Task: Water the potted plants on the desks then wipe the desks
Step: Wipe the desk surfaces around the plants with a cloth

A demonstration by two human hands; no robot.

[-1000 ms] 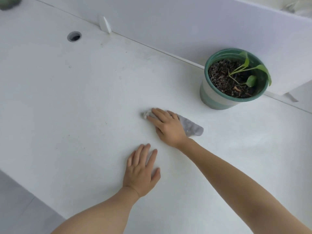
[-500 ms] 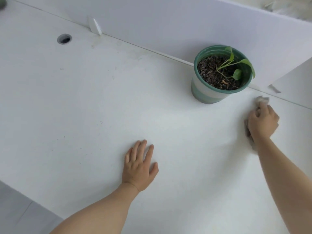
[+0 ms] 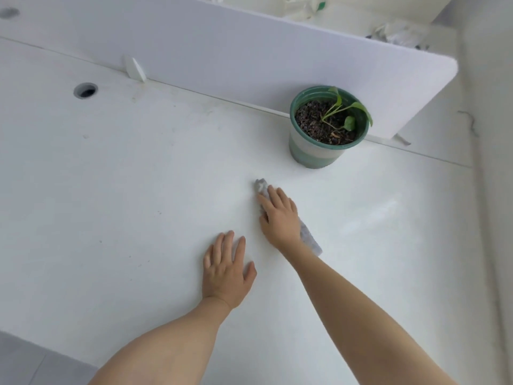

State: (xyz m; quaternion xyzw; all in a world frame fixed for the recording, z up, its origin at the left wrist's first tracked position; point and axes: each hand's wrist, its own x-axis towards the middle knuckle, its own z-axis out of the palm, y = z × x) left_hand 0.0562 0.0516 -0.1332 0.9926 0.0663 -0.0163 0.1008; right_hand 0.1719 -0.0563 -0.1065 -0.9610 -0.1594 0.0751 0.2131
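Note:
A green and white pot [image 3: 313, 151] with dark soil and a small green plant [image 3: 348, 113] stands on the white desk [image 3: 125, 204], close to the divider. My right hand [image 3: 279, 216] presses flat on a grey cloth [image 3: 309, 240] in the middle of the desk, in front of the pot; the cloth's ends stick out past the fingertips and beside the wrist. My left hand [image 3: 226, 269] lies palm down on the desk, fingers spread, just left of and nearer than the right hand. It holds nothing.
A white divider panel [image 3: 249, 51] runs along the desk's far edge, held by a small bracket [image 3: 134, 69]. A round cable hole [image 3: 85, 90] sits at the far left. The desk's near edge and grey floor [image 3: 25, 362] show at the lower left.
My right hand slid the cloth from the right side of the pot back left to the middle of the desk. My left hand stayed flat in place.

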